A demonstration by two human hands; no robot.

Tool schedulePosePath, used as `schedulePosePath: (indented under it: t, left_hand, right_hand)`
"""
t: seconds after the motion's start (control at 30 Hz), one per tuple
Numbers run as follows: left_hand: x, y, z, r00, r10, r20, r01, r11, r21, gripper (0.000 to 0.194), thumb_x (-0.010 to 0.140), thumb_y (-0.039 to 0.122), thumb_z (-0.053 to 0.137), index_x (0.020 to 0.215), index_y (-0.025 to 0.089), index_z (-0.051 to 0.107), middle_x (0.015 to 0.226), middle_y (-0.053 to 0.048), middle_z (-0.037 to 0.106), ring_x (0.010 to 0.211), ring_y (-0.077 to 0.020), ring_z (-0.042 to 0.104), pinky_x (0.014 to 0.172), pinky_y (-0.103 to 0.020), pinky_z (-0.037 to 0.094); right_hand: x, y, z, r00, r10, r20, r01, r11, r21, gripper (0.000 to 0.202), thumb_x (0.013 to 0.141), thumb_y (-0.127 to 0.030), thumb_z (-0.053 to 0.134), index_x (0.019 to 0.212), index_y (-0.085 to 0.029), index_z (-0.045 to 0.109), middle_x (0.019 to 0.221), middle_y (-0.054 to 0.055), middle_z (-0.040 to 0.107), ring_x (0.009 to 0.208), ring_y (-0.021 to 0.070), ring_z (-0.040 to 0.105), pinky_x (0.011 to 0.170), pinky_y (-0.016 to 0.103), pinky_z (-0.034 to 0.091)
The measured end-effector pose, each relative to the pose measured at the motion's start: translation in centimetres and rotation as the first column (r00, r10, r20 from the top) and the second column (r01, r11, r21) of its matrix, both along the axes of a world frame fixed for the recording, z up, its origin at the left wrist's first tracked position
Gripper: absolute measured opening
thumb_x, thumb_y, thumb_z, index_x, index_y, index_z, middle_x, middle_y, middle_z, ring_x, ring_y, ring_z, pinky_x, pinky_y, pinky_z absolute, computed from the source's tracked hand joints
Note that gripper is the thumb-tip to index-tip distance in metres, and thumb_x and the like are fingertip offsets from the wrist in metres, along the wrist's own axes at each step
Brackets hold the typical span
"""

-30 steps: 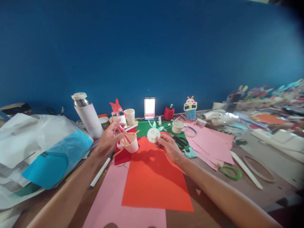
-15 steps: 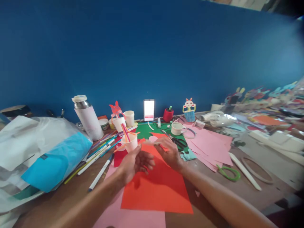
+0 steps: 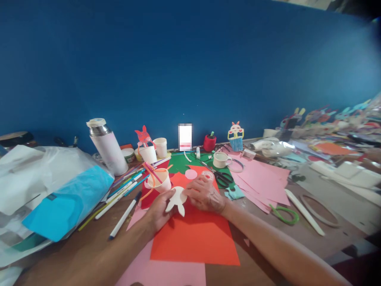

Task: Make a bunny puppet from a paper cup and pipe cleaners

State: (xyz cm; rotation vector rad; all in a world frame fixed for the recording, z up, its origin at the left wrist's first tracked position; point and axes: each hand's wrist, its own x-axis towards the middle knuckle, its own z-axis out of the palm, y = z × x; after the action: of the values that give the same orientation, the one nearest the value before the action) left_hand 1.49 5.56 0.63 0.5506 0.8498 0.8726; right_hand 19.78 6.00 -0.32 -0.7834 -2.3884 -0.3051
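Observation:
A white rabbit-head cutout point(image 3: 177, 198), its two ears pointing towards me, is held over an orange paper sheet point(image 3: 196, 242). My left hand point(image 3: 159, 208) pinches it at the left edge, thumb on top. The fingers of my right hand point(image 3: 205, 194) are closed at its right edge; their tips are partly hidden. Just behind my left hand stands a white paper cup point(image 3: 163, 180) with orange and pink strips point(image 3: 151, 172) leaning out. A pale pink paper circle point(image 3: 191, 174) lies beyond the cutout.
Black-handled scissors point(image 3: 224, 179) and a cream mug point(image 3: 221, 159) are behind my right hand. Pink sheets point(image 3: 264, 178) spread to the right. Several markers, one a white marker point(image 3: 125, 215), lie left, near a plastic bag point(image 3: 59, 171) and a flask point(image 3: 108, 149).
Both hands, before apart with the left one's fingers loose, have come together on the white rabbit-head cutout. The strips in the cup now lean further left.

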Motion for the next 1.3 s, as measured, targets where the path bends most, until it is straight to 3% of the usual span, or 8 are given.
schedulePosePath:
  t: [0.1, 0.17, 0.33, 0.43, 0.73, 0.87, 1.1, 1.3]
  left_hand:
    - [-0.1, 0.2, -0.1, 1.000, 0.000, -0.031, 0.000, 1.000, -0.025, 0.014, 0.077, 0.015, 0.049, 0.087, 0.008, 0.056, 0.071, -0.008, 0.066, 0.057, -0.0163, 0.062, 0.052, -0.026, 0.051]
    - [-0.2, 0.2, 0.0, 0.999, -0.045, -0.018, 0.045, 0.999, -0.022, 0.020, 0.078, 0.016, 0.047, 0.095, 0.008, 0.054, 0.078, -0.011, 0.067, 0.066, -0.0211, 0.065, 0.056, -0.032, 0.052]
    - [-0.4, 0.1, 0.2, 0.995, -0.103, 0.015, 0.104, 0.994, -0.023, 0.029, 0.080, 0.018, 0.043, 0.106, 0.007, 0.048, 0.091, -0.017, 0.065, 0.089, -0.0291, 0.062, 0.064, -0.038, 0.052]
    - [-0.3, 0.1, 0.2, 0.993, -0.116, 0.023, 0.117, 0.993, -0.021, 0.032, 0.080, 0.018, 0.042, 0.109, 0.006, 0.045, 0.096, -0.020, 0.064, 0.092, -0.0306, 0.060, 0.063, -0.039, 0.052]
    - [-0.5, 0.1, 0.0, 0.990, -0.124, 0.064, 0.125, 0.992, -0.012, 0.037, 0.079, 0.022, 0.044, 0.113, 0.006, 0.043, 0.099, -0.022, 0.062, 0.093, -0.0311, 0.060, 0.062, -0.040, 0.052]
    - [-0.5, -0.2, 0.3, 0.989, -0.133, 0.063, 0.131, 0.991, 0.025, 0.038, 0.075, 0.014, 0.045, 0.111, 0.006, 0.043, 0.098, -0.021, 0.063, 0.093, -0.0310, 0.060, 0.064, -0.040, 0.052]
    - [-0.4, -0.4, 0.5, 0.987, -0.159, 0.005, 0.159, 0.985, 0.068, 0.038, 0.069, 0.005, 0.046, 0.107, 0.008, 0.045, 0.098, -0.019, 0.063, 0.094, -0.0300, 0.060, 0.065, -0.039, 0.052]
    - [-0.3, -0.5, 0.9, 0.987, -0.158, -0.011, 0.158, 0.986, 0.058, 0.040, 0.069, 0.004, 0.044, 0.109, 0.008, 0.043, 0.099, -0.019, 0.063, 0.094, -0.0298, 0.059, 0.065, -0.038, 0.053]
  right_hand:
    - [0.6, 0.4, 0.2, 0.996, -0.036, -0.087, 0.033, 0.999, -0.035, 0.027, 0.078, -0.011, 0.043, 0.099, -0.021, 0.056, 0.095, 0.003, 0.062, 0.089, 0.0147, 0.053, 0.080, 0.032, 0.031]
    - [1.6, 1.0, 0.4, 0.971, -0.151, -0.183, 0.141, 0.988, -0.063, 0.025, 0.079, -0.013, 0.043, 0.099, -0.020, 0.057, 0.095, 0.004, 0.063, 0.091, 0.0158, 0.054, 0.082, 0.033, 0.032]
    - [5.6, 3.5, 0.4, 0.796, -0.521, -0.308, 0.470, 0.852, -0.229, 0.020, 0.082, -0.019, 0.041, 0.089, -0.021, 0.060, 0.087, 0.003, 0.064, 0.087, 0.0165, 0.055, 0.080, 0.030, 0.035]
    - [7.5, 4.5, 0.0, 0.761, -0.574, -0.302, 0.514, 0.818, -0.258, 0.021, 0.081, -0.019, 0.040, 0.087, -0.020, 0.060, 0.086, 0.004, 0.063, 0.081, 0.0167, 0.056, 0.077, 0.030, 0.038]
    - [7.1, 4.2, -0.5, 0.784, -0.590, -0.194, 0.528, 0.798, -0.291, 0.021, 0.080, -0.020, 0.042, 0.084, -0.022, 0.063, 0.088, 0.002, 0.065, 0.087, 0.0175, 0.055, 0.080, 0.030, 0.035]
    - [6.7, 3.8, -0.1, 0.794, -0.586, -0.159, 0.529, 0.796, -0.293, 0.020, 0.081, -0.026, 0.044, 0.086, -0.021, 0.063, 0.089, 0.004, 0.065, 0.088, 0.0187, 0.054, 0.081, 0.032, 0.034]
    - [6.2, 2.8, 1.1, 0.854, -0.517, 0.059, 0.509, 0.806, -0.302, 0.038, 0.075, -0.045, 0.052, 0.104, -0.022, 0.058, 0.104, 0.006, 0.061, 0.099, 0.0234, 0.049, 0.085, 0.037, 0.031]
    - [6.3, 2.9, 0.9, 0.855, -0.498, 0.147, 0.516, 0.782, -0.349, 0.042, 0.074, -0.043, 0.052, 0.110, -0.021, 0.054, 0.104, 0.007, 0.061, 0.098, 0.0242, 0.052, 0.085, 0.039, 0.032]
